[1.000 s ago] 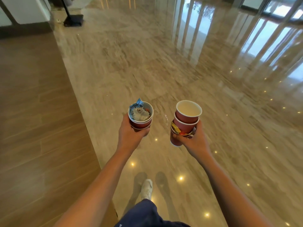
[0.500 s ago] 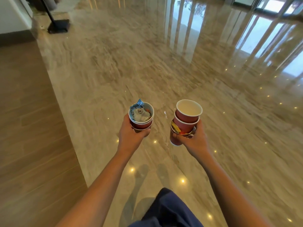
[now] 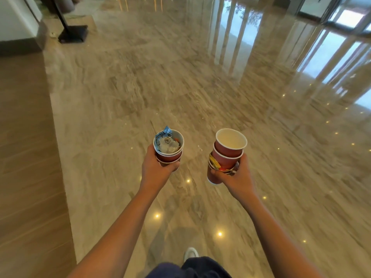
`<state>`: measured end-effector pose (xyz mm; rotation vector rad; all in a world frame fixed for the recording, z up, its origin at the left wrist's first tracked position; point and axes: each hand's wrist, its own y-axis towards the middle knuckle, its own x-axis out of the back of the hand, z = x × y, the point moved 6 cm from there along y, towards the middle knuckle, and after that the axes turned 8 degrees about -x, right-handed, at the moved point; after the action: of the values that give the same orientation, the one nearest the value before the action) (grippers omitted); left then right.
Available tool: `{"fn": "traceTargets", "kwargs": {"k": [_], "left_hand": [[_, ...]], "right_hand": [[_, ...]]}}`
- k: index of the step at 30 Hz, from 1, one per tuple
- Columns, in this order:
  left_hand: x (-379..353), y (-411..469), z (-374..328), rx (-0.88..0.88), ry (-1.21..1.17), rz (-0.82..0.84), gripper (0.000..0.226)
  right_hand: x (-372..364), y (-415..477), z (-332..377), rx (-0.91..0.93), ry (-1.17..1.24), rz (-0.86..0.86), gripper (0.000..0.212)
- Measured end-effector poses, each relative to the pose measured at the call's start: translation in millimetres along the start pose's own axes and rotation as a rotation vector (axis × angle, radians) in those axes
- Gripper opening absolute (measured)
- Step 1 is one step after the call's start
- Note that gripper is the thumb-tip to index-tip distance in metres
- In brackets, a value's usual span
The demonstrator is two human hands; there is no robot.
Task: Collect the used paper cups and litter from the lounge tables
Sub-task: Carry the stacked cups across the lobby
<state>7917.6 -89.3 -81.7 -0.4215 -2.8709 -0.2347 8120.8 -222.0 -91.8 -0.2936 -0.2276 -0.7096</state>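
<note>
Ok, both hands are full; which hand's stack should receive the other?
Probably the right hand: the right stack ends in an empty cup, so it can receive. The left hand holds the left stack, stuffed with wrappers.

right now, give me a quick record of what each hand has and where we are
left hand: grips the left cup stack, red paper cups nested
left contents: crumpled wrappers in the top cup
right hand: grips the right cup stack, also red
right contents: top cup looks empty; yellow-red wrapper held against its side
setting: polished marble floor
nearby: black stand base, far left
</note>
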Motion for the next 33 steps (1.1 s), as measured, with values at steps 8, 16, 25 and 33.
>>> {"fn": "traceTargets", "kwargs": {"k": [8,16,25,33], "left_hand": [[-52,127,12,0.022,-0.024,-0.002,0.067],[-89,294,30,0.002,-0.013,0.040,0.068],[-134,477,26,-0.024,0.008,0.120,0.067],[-188,617,43,-0.007,0.011,0.116,0.069]], "right_hand": [[-6,138,21,-0.014,-0.022,-0.031,0.082],[-35,298,46,-0.048,0.008,-0.068,0.080],[-47,477,96,-0.063,0.079,-0.138,0.077],[-46,624,118,-0.043,0.045,-0.163,0.081]]}}
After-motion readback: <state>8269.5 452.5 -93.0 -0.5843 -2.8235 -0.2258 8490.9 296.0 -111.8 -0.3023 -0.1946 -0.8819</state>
